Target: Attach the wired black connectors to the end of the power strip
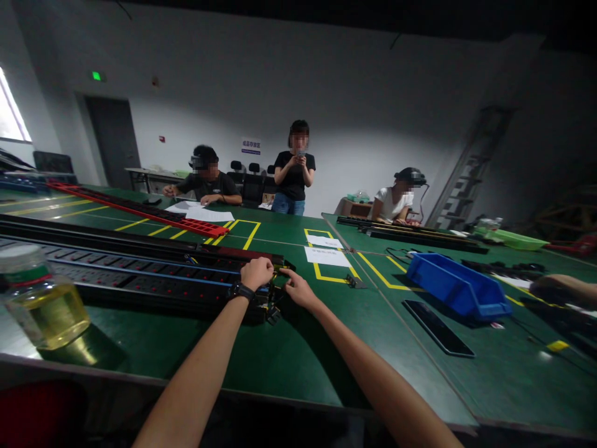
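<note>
A long black rail-like assembly (pixel 153 274) with rows of red dots and a blue strip lies along the table from the left. My left hand (pixel 257 272), with a dark watch on the wrist, is at its right end, fingers curled down on small parts that I cannot make out. Just to the right, my right hand (pixel 298 290) reaches the same end, its index finger stretched toward the small yellowish parts and the others bent. Whatever lies between its fingertips is too small to name. A small black bracket (pixel 273 314) shows below the hands, at the assembly's end.
A bottle of yellow liquid (pixel 56 311) stands at the left front. Rightward are a blue bin (pixel 457 286), a phone-like dark slab (pixel 438 328) and another person's blurred hand (pixel 555 287). Paper sheets (pixel 326 256) and a red rail (pixel 153 213) lie behind. Three people are across the table.
</note>
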Tool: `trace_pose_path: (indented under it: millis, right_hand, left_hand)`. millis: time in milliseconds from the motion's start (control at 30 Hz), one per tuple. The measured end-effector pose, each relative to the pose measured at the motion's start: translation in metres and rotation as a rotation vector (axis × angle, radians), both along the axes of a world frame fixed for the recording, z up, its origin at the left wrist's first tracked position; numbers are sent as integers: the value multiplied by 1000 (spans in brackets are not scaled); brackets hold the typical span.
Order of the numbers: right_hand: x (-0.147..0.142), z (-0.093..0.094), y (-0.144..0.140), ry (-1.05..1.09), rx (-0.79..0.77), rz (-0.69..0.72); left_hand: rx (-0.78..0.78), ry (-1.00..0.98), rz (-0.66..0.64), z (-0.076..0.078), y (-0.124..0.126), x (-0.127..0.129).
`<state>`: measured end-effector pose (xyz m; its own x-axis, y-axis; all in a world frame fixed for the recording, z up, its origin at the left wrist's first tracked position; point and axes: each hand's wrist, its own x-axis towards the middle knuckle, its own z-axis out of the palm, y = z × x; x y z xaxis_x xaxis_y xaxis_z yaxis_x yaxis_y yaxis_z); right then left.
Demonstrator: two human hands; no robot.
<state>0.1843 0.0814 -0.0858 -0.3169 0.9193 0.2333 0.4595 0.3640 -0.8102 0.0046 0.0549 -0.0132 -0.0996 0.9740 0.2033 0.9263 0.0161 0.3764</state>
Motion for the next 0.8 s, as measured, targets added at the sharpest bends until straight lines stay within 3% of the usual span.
trace_pose_path:
  millis: [167,333,500,800]
  right_hand:
    - [-11,-4,0,73,62,35]
    - [-6,-7,2,200,-66,-27]
    - [-3,-4,4,133,-17,78]
    - [-6,-6,8,26,28,126]
  left_hand:
    - [17,-1,-43,1,-1,0]
    - [26,-9,-71,1,-2,0]
    - [32,-8,-103,1,-2,1]
    - [26,-5,-100,-1,1,0]
